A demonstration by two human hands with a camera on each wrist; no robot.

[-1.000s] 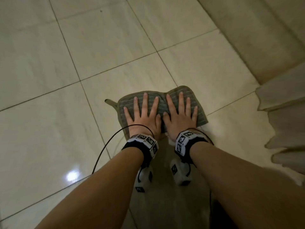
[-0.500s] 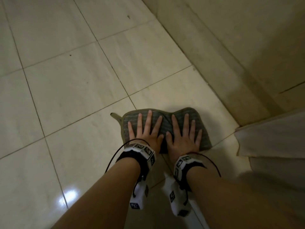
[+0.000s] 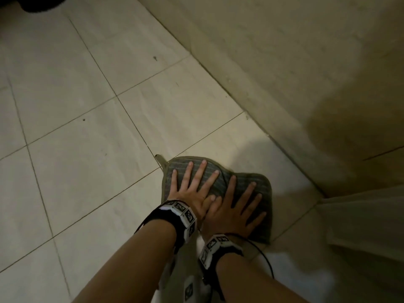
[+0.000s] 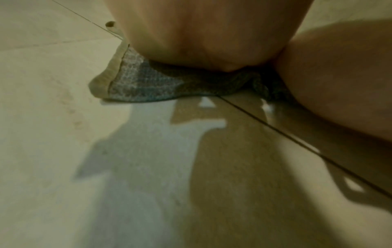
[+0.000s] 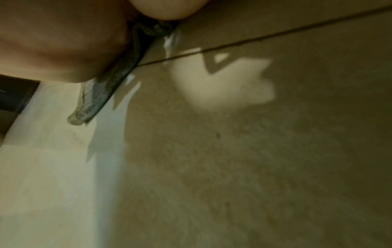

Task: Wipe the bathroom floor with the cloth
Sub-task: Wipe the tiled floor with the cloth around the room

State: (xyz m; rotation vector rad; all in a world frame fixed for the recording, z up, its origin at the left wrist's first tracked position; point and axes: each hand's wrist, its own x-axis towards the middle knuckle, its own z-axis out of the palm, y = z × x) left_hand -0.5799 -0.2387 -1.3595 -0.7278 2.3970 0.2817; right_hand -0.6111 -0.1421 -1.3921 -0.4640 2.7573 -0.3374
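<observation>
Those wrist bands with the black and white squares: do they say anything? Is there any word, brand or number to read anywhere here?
None: no readable text anywhere.
Left wrist band: black-and-white square code patterns only, no letters or numbers.
Right wrist band: the same patterns, no text.
Cloth: plain stripes, no visible label.
Floor tiles: unmarked.

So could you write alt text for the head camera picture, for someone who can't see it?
Two bare hands, left hand and right hand, press flat with spread fingers on a grey-green cloth on a pale tiled floor, close to a wall. Both wrists wear black bands with patterned white blocks.
</observation>
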